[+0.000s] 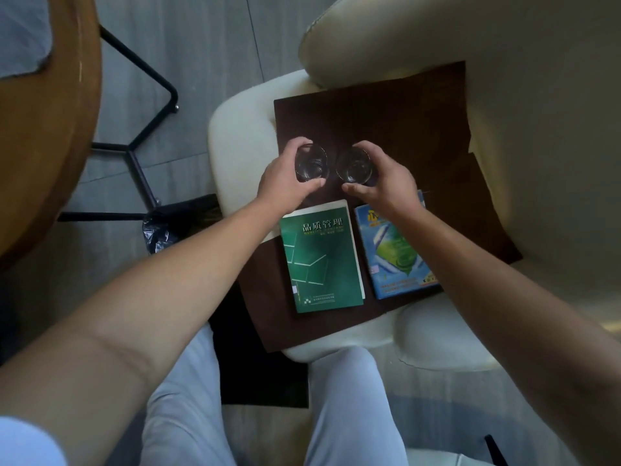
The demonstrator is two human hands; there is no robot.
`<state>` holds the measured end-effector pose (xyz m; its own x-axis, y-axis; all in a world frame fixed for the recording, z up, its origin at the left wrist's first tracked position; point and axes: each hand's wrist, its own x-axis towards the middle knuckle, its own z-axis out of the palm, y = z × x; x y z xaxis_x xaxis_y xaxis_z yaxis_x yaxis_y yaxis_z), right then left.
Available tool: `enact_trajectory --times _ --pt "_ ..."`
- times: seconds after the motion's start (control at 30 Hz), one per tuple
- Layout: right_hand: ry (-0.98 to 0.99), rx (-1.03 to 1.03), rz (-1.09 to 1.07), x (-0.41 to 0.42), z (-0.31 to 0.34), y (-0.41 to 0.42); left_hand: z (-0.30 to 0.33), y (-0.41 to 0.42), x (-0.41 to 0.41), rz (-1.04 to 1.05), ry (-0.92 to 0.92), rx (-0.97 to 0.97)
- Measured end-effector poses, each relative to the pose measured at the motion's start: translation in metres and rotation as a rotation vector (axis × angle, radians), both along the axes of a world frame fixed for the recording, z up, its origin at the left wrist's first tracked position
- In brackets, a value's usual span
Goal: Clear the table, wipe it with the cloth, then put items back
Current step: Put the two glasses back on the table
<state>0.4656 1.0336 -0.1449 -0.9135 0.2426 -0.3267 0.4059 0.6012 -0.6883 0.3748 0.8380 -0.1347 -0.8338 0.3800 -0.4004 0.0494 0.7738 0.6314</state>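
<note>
- The left hand (285, 178) is wrapping around a clear glass (311, 163), thumb curling under the near side and fingers over the far rim — closed on it. The right hand (386, 178) is doing the same to a second glass (353, 164), and the two glasses are sitting just beside each other, nearly touching.
- Both glasses are hovering at or resting on a dark brown mat (386, 112) that is lying across the seat of a cream chair (242, 136); I cannot tell whether their bases are touching it.
- Just nearer the person, a green book (322, 260) and a blue book (400, 253) are lying side by side on the same mat.
- The wooden table (43, 129) is curving in at the left, well apart from the chair, with a grey cloth (23, 38) lying on it at the top corner.
- To my eye this is the setting-aside or fetching of the glasses. Doing it well means keeping both upright, holding them slightly apart so they are not clinking, and moving them level — clear of the books' edges.
</note>
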Motion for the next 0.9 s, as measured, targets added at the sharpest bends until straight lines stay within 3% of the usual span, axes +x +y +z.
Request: enact_trajectory --times 0.33,0.73,0.9 --pt "0.068 -0.153 0.049 -0.017 0.054 -0.04 0.041 -0.081 -0.001 0.442 -0.093 0.226" --pt "0.124 -0.365 0.112 -0.054 0.149 -0.191 0.146 -0.258 0.003 0.581 -0.094 0.433" --pt "0.134 -0.423 0.07 -0.067 0.183 -0.254 0.178 -0.331 -0.012 0.565 -0.083 0.435"
